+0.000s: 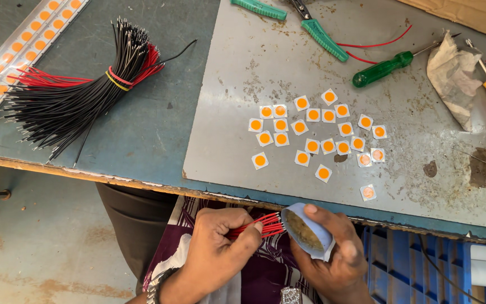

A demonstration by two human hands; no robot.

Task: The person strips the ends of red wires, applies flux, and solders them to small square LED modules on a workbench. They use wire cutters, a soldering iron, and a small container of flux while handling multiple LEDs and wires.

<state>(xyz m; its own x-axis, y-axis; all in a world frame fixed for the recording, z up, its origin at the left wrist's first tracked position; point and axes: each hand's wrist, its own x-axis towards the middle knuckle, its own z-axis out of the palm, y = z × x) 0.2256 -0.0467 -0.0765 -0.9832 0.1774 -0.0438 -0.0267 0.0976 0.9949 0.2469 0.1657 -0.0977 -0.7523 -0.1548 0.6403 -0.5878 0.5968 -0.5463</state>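
— While the left hand [216, 247] pinches the red wires [257, 225] below the table [158, 129] edge, what's the right hand [333, 253] doing?
— Fingers curled shut round a small blue tin [310, 228]. The wires look light and springy; best gripped mid-bunch.

Even, soft daylight falls across the scratched grey metal sheet [423, 186], which shows a dull sheen but no hard glare. Shadows are faint and short. Focus is sharp throughout, edges slightly bowed.
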